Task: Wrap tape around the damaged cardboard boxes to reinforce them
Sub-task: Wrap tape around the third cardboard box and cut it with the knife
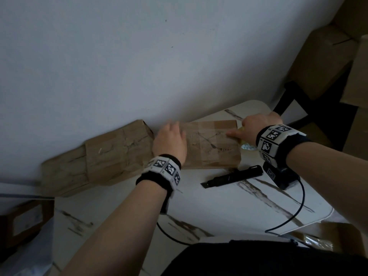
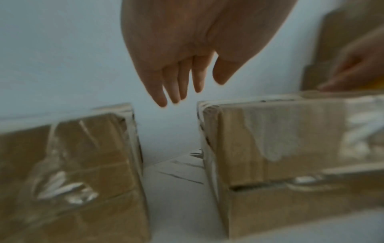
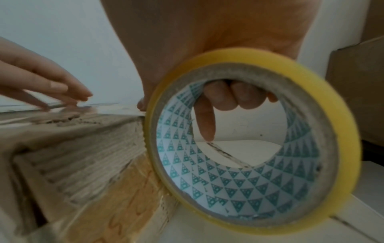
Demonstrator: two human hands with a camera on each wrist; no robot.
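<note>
Your right hand (image 1: 256,126) is curled through the core of the yellow tape roll (image 3: 253,139), held against the 3 o'clock end of the torn cardboard box (image 1: 211,144) at the wall side of the table (image 1: 229,206). Your left hand (image 1: 169,142) has fingers straight, flat over the box top at 9 o'clock. Risks: roll tilts, strip wrinkles or misses the tear; box slides if the left hand eases; utility knife (image 1: 233,176) sits close at 6 o'clock, blade end toward you

Left hand (image 1: 170,143) flat with straight fingers, right hand (image 1: 253,128) fingers curled in a grip, thumb extended
</note>
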